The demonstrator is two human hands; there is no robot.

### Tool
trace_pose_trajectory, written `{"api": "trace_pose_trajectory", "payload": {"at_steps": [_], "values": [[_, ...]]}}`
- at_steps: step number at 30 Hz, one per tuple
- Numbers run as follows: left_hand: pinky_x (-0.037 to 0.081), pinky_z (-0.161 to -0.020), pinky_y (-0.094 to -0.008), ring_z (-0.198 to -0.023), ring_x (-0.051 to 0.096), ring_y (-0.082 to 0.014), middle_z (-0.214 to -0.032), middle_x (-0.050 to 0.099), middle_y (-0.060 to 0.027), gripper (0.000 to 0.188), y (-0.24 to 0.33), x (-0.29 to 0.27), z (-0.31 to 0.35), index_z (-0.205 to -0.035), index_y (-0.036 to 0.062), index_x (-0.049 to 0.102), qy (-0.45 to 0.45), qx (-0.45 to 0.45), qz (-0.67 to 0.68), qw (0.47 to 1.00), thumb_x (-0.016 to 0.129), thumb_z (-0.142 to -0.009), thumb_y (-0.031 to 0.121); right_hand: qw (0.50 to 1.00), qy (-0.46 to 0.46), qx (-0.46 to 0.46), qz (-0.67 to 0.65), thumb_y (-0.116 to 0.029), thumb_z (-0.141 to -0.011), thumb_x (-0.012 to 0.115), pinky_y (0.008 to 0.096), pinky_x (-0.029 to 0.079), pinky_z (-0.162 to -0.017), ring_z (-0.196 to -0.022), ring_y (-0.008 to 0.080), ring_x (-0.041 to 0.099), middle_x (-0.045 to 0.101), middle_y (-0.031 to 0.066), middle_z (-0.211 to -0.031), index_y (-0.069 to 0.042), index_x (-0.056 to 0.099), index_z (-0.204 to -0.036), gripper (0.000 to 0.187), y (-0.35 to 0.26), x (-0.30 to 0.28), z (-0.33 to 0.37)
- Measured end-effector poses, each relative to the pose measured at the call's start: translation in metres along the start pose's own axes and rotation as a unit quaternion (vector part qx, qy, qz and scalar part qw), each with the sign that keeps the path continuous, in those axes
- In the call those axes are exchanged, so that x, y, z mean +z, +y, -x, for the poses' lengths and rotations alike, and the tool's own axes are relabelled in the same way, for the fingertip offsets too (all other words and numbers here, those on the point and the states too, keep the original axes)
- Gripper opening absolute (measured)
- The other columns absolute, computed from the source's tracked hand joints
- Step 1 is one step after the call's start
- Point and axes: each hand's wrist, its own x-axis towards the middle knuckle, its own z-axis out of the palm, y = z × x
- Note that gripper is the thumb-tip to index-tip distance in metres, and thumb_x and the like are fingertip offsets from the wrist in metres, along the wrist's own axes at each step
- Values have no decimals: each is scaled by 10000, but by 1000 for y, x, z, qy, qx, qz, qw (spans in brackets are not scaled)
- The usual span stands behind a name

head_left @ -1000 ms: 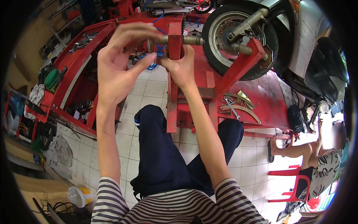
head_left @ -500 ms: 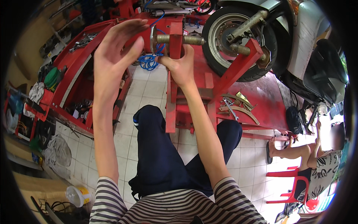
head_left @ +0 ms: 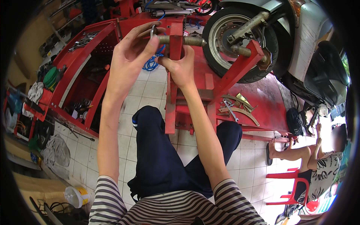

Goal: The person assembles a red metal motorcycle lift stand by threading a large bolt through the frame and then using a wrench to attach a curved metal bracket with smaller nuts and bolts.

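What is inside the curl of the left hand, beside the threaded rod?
The rod's metal end piece: its upper part shows edge-on. The left hand covers the rest.

A coil of blue hose (head_left: pixel 150 66) lies below and beyond the left fingers (head_left: pixel 150 45), over the pale tiled floor (head_left: pixel 140 92). Well to their left, a red cabinet (head_left: pixel 77 125) has wrenches (head_left: pixel 83 42) on top; farther left are a green round object (head_left: pixel 50 77) and a whitish rag (head_left: pixel 34 94). Nearer the body, far lower left of those fingers, sit a crumpled grey cloth (head_left: pixel 56 155) and a white bucket (head_left: pixel 76 197). Far to the lower right of the right fingers (head_left: pixel 173 64), a person (head_left: pixel 325 170) sits on a red chair (head_left: pixel 284 175)
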Motion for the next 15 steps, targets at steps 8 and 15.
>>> {"api": "trace_pose_trajectory", "payload": {"at_steps": [8,15], "values": [[418,-1062,-351,-1238,547,-209,-1329,584,-138,484,-9,4,-3,-1317,-15,542,51,137,-61,987,697,-860,19,999,20,10,-42,-32,-659,721,241,368,-494,-533,63,498,564,-13,-615,-8,625,-765,145,10,2,-4],[412,-1063,-352,-1220,558,-197,-1305,605,-116,381,-21,-8,-12,-1240,-20,615,5,110,-95,989,690,-868,6,997,0,35,-73,-33,-681,721,243,370,-470,-510,63,497,582,-9,-634,3,649,-845,182,4,1,-7]]}}
